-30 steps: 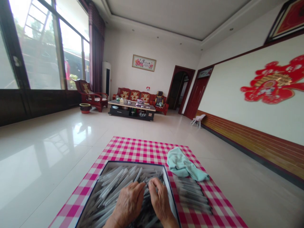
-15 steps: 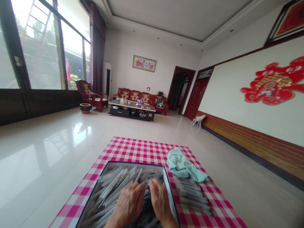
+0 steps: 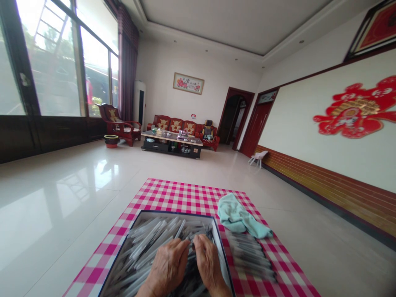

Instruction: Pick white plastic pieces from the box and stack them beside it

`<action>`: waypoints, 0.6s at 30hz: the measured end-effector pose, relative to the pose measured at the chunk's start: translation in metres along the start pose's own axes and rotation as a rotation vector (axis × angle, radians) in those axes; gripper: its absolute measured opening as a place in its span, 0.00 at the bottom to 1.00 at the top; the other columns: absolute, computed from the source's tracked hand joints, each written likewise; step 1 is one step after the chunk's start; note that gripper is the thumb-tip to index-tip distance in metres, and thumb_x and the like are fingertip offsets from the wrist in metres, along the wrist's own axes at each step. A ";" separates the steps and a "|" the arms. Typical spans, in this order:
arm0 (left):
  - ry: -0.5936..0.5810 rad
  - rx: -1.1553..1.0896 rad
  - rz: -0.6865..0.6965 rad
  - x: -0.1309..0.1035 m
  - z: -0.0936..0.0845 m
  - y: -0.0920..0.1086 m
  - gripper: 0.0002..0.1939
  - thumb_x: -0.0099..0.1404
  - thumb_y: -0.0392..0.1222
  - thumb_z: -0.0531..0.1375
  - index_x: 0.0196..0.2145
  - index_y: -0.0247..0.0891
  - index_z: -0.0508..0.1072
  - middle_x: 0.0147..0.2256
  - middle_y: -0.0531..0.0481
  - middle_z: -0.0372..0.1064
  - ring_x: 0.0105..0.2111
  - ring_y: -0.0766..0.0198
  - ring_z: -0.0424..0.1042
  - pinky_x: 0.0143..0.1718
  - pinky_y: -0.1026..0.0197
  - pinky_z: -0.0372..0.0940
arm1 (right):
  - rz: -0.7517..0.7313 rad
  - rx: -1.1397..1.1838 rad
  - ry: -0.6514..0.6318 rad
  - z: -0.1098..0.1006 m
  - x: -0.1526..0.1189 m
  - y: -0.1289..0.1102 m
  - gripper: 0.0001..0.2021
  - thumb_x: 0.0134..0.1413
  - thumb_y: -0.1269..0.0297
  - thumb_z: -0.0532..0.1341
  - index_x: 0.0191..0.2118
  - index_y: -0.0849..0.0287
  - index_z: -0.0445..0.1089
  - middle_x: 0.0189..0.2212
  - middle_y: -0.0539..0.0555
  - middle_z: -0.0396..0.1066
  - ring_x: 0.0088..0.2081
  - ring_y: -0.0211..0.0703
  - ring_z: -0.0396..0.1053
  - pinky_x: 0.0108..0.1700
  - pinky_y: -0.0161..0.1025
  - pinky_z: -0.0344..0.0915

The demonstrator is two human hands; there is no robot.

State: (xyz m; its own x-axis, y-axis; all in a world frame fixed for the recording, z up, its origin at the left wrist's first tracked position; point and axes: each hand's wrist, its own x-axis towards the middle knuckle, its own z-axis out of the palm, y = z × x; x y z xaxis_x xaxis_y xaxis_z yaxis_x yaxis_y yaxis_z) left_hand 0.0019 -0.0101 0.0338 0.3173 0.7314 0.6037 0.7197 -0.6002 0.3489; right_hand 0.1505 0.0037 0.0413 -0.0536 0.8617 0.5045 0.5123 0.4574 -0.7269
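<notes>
My left hand (image 3: pixel 169 260) and my right hand (image 3: pixel 208 260) are close together over the near right part of a shallow box (image 3: pixel 223 247) with a dark blue rim. Each hand is closed in a pinch, thumbs and fingertips almost meeting. A small dark bit shows between the fingertips, too small and covered to name. Many translucent whitish pen barrels (image 3: pixel 145 247) lie heaped in the box, with dark thin pieces among them under my hands. Right of the box lies a row of pens (image 3: pixel 251 255) with dark ends, blurred.
A pale green cloth (image 3: pixel 239 216) lies crumpled beyond the row of pens. Under everything is a table with a pink and white checked cover (image 3: pixel 182 196). Farther off stand a low coffee table (image 3: pixel 170 144), a wooden sofa (image 3: pixel 176 123) and a small stool (image 3: pixel 258 157).
</notes>
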 end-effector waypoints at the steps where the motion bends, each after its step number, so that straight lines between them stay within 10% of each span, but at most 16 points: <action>1: 0.001 -0.001 0.002 0.000 0.000 0.000 0.13 0.70 0.37 0.46 0.32 0.40 0.68 0.27 0.49 0.68 0.28 0.63 0.73 0.29 0.64 0.63 | -0.005 0.000 -0.011 0.000 0.000 -0.001 0.20 0.67 0.55 0.47 0.24 0.55 0.61 0.22 0.49 0.65 0.25 0.40 0.64 0.29 0.34 0.58; 18: 0.182 0.123 -0.001 0.000 0.011 -0.014 0.11 0.71 0.38 0.50 0.42 0.40 0.71 0.31 0.48 0.69 0.32 0.60 0.71 0.35 0.59 0.66 | 0.066 -0.089 0.238 -0.007 0.005 0.008 0.20 0.64 0.52 0.50 0.24 0.56 0.65 0.21 0.51 0.69 0.24 0.41 0.66 0.29 0.36 0.63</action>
State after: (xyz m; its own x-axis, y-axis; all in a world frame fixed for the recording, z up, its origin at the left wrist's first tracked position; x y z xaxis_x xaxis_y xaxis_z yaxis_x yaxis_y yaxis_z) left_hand -0.0012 0.0020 0.0209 0.2076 0.6546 0.7269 0.7936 -0.5471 0.2661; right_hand 0.1604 0.0101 0.0417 0.1806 0.8084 0.5602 0.5820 0.3713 -0.7234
